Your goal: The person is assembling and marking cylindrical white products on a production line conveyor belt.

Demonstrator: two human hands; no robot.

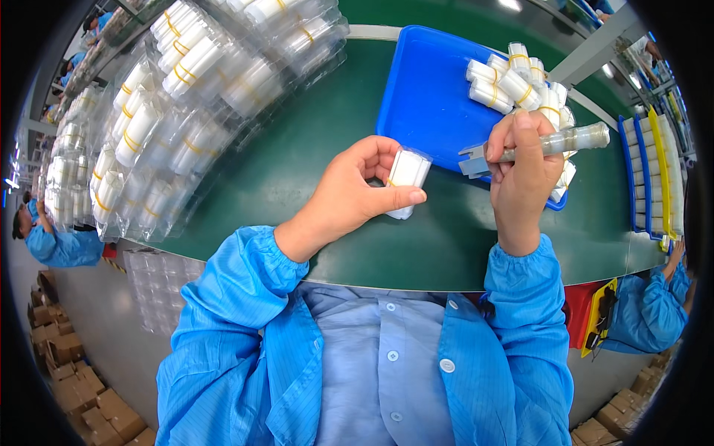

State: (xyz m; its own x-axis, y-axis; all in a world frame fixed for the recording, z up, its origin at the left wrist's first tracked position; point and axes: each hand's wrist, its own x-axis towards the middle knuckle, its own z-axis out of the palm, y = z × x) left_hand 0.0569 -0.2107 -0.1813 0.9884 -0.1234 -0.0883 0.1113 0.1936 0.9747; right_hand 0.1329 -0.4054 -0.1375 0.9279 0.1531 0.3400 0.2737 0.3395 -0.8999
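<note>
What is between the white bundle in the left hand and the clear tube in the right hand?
Nothing visible. The left hand holds the white bundle, the right hand holds the clear tube, and only bare green table shows in the gap between them.

The bundle (pixel 407 178) in the left hand (pixel 357 189) looks like smooth white plastic pieces under a yellow rubber band, and the tube (pixel 565 140) in the right hand (pixel 524 167) is clear, glossy plastic. The tray (pixel 424 97) is glossy blue plastic; the belt (pixel 312 141) is smooth, faintly shiny green. The blister trays (pixel 223 82) are thin, clear, glinting plastic, and the sleeves (pixel 245 290) are matt blue cloth.
</note>
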